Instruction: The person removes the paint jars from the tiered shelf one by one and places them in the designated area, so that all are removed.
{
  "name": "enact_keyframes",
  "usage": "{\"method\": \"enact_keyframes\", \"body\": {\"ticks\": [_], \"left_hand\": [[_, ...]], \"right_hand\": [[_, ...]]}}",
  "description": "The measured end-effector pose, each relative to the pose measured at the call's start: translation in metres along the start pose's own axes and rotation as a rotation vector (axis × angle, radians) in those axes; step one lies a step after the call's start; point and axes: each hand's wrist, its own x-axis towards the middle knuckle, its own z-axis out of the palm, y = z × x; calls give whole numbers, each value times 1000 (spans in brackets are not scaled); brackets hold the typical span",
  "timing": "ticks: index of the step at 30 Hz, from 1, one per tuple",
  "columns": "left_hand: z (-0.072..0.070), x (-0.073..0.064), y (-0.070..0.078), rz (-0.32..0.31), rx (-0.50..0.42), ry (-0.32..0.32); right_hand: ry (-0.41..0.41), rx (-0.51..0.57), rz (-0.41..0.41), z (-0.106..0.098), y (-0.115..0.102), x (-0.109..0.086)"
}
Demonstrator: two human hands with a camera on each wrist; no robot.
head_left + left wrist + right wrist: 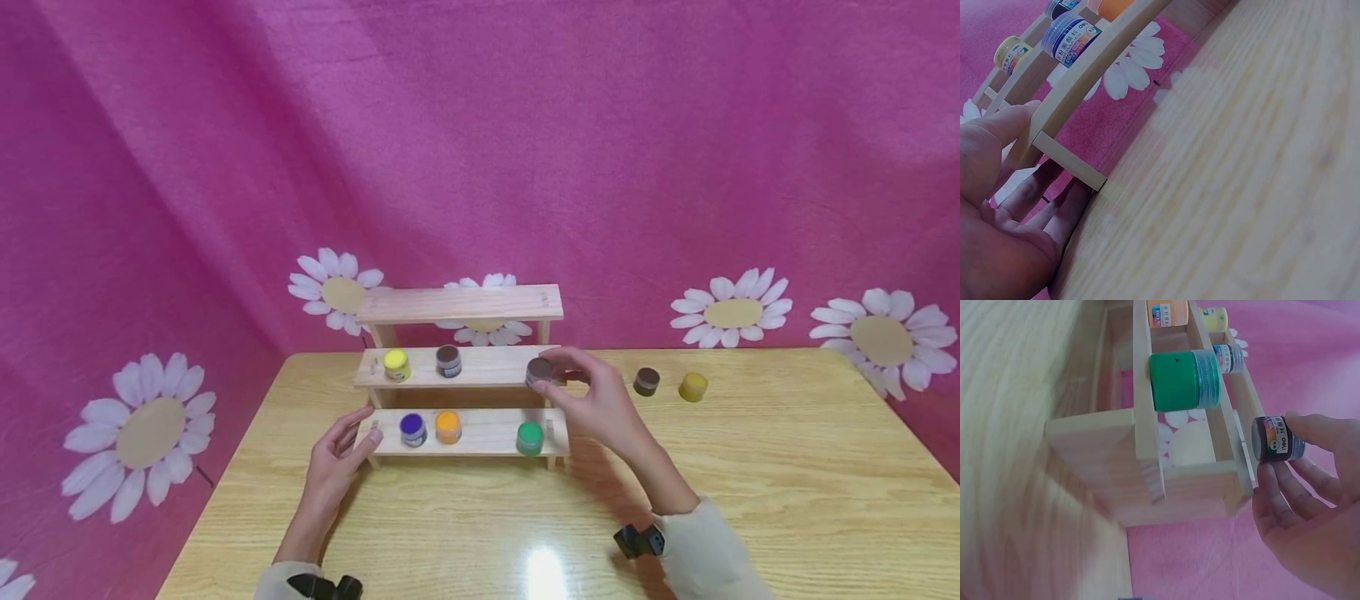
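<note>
Closest in, the left hand [333, 467] has its thumb and fingers curled round the end of the bottom step of a three-tier pale wooden stand [487, 429], left of the other grip, probably steadying it. Also nearer than that grip: a round green plastic jar [530, 438], with a round orange jar [447, 427] and a round violet-blue jar [412, 429] to its left. Then the grip itself: the right hand [596, 396] has a narrow pinch on a small dark-brown plastic jar [537, 372] at the middle step's right end; can't tell if its base touches wood. Looks like the placing step to me, so the next move calls for settling it flat, then letting go cleanly. Left of the grip, same step: a small dark-lidded jar [448, 361] and a bright yellow jar [396, 365]. Right of it, on the table: a blackish-brown jar [647, 382] and a mustard-yellow jar [693, 387]. Behind it all, the top step [465, 302].
</note>
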Motion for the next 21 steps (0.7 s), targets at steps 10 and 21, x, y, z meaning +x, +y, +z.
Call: {"method": "enact_keyframes", "body": {"ticks": [10,21], "left_hand": [[0,0,1,9,-13,-5],[0,1,0,2,-7,0]], "right_hand": [[64,-33,-19,-25,11,-20],[79,-56,-15,-40,28,-36]]}}
